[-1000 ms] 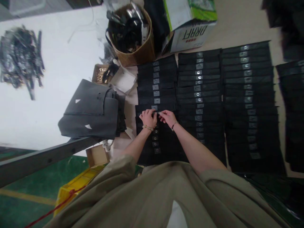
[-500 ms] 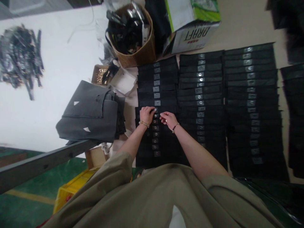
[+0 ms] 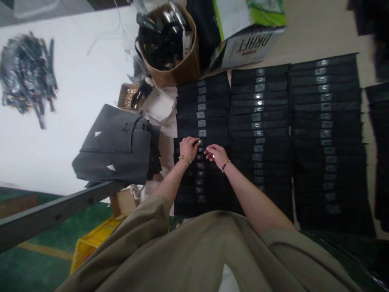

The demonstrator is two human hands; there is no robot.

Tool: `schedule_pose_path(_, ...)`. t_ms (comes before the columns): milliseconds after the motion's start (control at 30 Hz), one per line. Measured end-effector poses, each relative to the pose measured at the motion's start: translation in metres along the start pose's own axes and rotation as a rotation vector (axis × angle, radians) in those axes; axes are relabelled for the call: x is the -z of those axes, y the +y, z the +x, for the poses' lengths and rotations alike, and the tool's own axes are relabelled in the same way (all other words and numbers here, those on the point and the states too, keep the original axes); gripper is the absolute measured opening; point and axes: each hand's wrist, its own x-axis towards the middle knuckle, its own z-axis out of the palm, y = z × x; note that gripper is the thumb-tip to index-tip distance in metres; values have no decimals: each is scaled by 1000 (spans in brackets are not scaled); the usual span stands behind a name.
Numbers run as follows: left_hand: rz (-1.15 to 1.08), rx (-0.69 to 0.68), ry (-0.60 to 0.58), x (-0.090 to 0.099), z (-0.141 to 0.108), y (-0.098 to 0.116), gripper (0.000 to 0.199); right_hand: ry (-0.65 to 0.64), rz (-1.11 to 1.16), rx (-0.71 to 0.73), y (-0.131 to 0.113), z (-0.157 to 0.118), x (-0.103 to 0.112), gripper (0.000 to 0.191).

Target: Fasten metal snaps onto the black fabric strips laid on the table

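Observation:
Black fabric pieces [image 3: 214, 117] overlap in a column in front of me, each with a small grey patch, some bearing a shiny ring. My left hand [image 3: 189, 148] rests at the column's left part, its thumb and forefinger closed at a shiny ring [image 3: 199, 141] on one patch. Just to the right, my right hand [image 3: 216, 155] hovers over the same column with fingers curled together, a small shiny thing [image 3: 213, 156] showing between them. The two hands do not touch.
More columns of black pieces [image 3: 258, 117] lie to the right. Grey fabric [image 3: 115, 142] is stacked at left. Behind are a cardboard box of metal parts [image 3: 179, 76], a small box of gold pieces [image 3: 123, 97], a white tray [image 3: 158, 104] and a DRAFT carton [image 3: 243, 52].
The view has shifted slightly. Both hands keep nearly the same places and finger positions over the column.

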Motion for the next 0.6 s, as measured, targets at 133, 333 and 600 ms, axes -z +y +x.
schedule_pose_path(133,-78,8,29,5,1,0,18,-3,7,3,0,-1,1,25)
schedule_pose_path(333,-97,32,39,11,7,-2,17,9,7,15,2,-1,1,29)
schedule_pose_path(600,-93,35,23,14,7,1,18,16,-8,24,1,0,-1,21)
